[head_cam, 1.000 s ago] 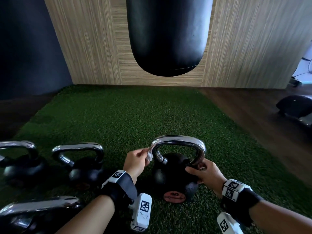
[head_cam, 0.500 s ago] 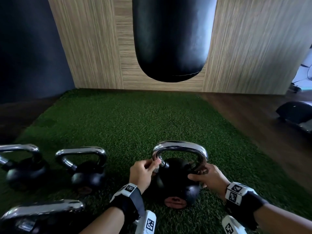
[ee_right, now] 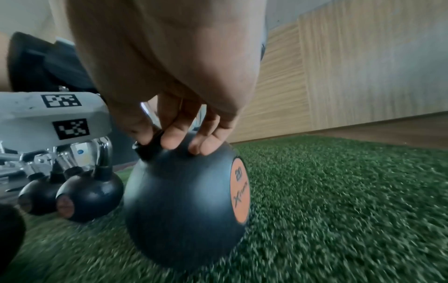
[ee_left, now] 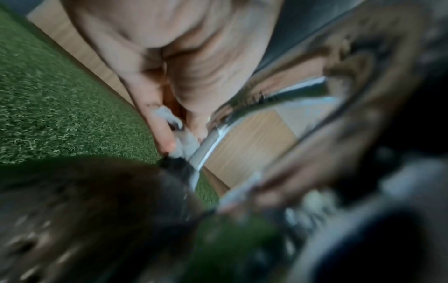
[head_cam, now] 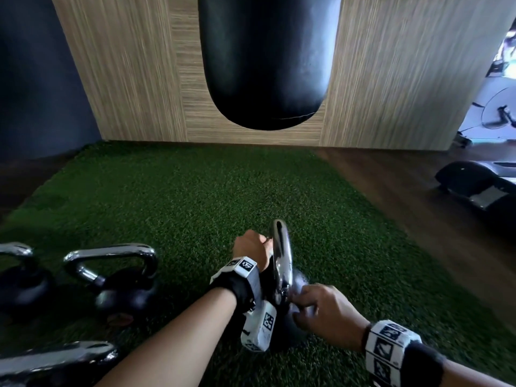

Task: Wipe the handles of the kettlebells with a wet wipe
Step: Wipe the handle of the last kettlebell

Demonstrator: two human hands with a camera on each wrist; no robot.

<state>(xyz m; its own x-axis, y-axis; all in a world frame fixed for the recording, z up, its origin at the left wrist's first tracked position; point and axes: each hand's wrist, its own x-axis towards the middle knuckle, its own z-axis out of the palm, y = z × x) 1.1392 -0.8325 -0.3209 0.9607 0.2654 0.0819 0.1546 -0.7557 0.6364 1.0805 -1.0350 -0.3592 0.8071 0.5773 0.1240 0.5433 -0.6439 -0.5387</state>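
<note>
Kettlebell (ee_right: 184, 206) on the turf (head_cam: 195, 196), handle (head_cam: 282, 255) edge-on to the head camera. Left hand (head_cam: 251, 251) pinches the wipe (ee_left: 184, 141) against the handle's side; right hand (head_cam: 324, 311) grips the handle's base, fingers curled, fingertips (ee_right: 169, 141) on the ball. Step judged: wiping this handle, partway. Next: draw the wipe over the arch while the right hand steadies. Other kettlebells (head_cam: 122, 286) stand near on the left; open turf ahead and right.

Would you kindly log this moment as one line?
left hand: presses wipe on handle | right hand: steadies kettlebell | turf
</note>
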